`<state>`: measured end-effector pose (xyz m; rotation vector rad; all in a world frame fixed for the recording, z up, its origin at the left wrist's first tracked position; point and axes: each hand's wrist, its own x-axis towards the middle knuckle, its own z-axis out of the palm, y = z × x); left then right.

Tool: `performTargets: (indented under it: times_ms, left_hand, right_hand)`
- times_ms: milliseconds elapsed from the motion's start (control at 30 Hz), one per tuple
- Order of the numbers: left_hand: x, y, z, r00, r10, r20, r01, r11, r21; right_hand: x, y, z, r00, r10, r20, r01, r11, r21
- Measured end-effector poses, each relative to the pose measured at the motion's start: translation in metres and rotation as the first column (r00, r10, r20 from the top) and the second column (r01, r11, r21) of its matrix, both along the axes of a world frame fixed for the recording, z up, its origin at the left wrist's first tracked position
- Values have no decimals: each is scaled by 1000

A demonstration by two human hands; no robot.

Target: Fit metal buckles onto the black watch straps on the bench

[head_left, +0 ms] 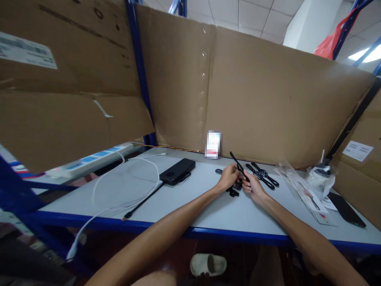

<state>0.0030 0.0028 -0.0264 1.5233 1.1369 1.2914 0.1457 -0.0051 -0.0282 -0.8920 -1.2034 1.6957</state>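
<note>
My left hand (228, 177) and my right hand (253, 186) meet above the table, fingers closed around a slim black two-handled tool (237, 161) that looks like a spokeshave. One of its ends points up and away from me; its middle is partly hidden by my fingers. Under and beside my hands lie small black parts (232, 192), whose kind I cannot make out. A rounded black end (218, 171) pokes out left of my left hand. Just right of my hands, two similar black spokeshaves (260, 176) with shiny middles lie side by side.
A black power bank (177, 171) with a cable and a looped white cable (157, 174) lie at left. A blurred phone-like screen (213, 144) leans on the cardboard wall (268, 99). Clear packaging (306, 196), a wrapped cup (320, 176) and a black phone (347, 209) occupy the right.
</note>
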Motion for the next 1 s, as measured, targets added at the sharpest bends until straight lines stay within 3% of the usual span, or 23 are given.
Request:
performTargets:
  times_ms: [100, 200, 333, 400, 533, 633, 800, 1000]
  left_hand:
    - [-1, 1, -1, 999, -10, -43, 12, 999, 35]
    - [-3, 2, 2, 993, -65, 101, 77, 990, -118]
    - [-8, 2, 7, 909, -129, 395, 294, 872, -391]
    - [-9, 0, 9, 890, -107, 443, 317, 844, -434]
    - [-5, -4, 10, 939, 30, 344, 65, 963, -262]
    - [-2, -5, 8, 962, 72, 262, -45, 993, -108]
    - [1, -1, 5, 972, 56, 230, -38, 996, -84]
    - [0, -4, 7, 929, 35, 370, 25, 987, -156]
  right_hand:
    - [1, 1, -1, 1000, 5, -11, -5, 1000, -4]
    - [1, 2, -2, 1000, 18, 2, -18, 1000, 16]
    - [-3, 2, -5, 997, -27, 73, 22, 997, 67]
    - [-5, 2, -6, 994, -49, 101, 41, 996, 80]
    - [-4, 1, -5, 996, -41, 84, 35, 996, 78]
    - [-2, 0, -2, 998, -36, 49, 33, 998, 57]
    - [-1, 0, -1, 999, -22, 40, 21, 999, 32]
    - [0, 1, -2, 1000, 9, 28, -10, 999, 43]
